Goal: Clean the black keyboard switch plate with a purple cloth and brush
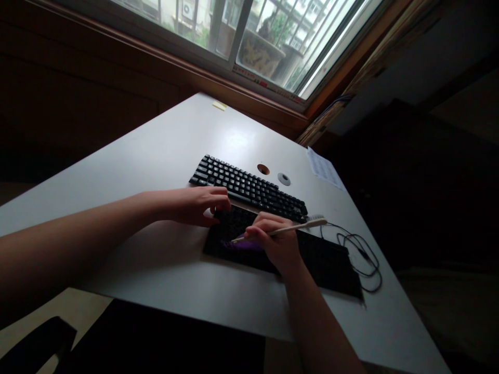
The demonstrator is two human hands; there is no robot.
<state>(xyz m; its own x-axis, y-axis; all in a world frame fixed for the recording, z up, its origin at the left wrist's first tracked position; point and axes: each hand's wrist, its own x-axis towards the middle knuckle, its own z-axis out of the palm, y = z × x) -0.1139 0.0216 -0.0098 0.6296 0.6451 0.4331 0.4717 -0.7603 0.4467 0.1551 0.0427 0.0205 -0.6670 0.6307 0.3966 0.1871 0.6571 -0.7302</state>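
Head view: your right hand [273,240] pinches the brush [286,228], left hand [198,205] curled, fingertips resting on the near keyboard [327,259] — brace it firmly, use short strokes between keys.

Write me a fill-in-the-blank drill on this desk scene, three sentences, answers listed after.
1. The right hand holds a thin white ____ with bristles at its far end.
2. The left hand rests at the near edge of the black ____, on the white desk.
3. The coiled black cable lies on the ____ side of the dark mat.

Missing words: brush; keyboard; right
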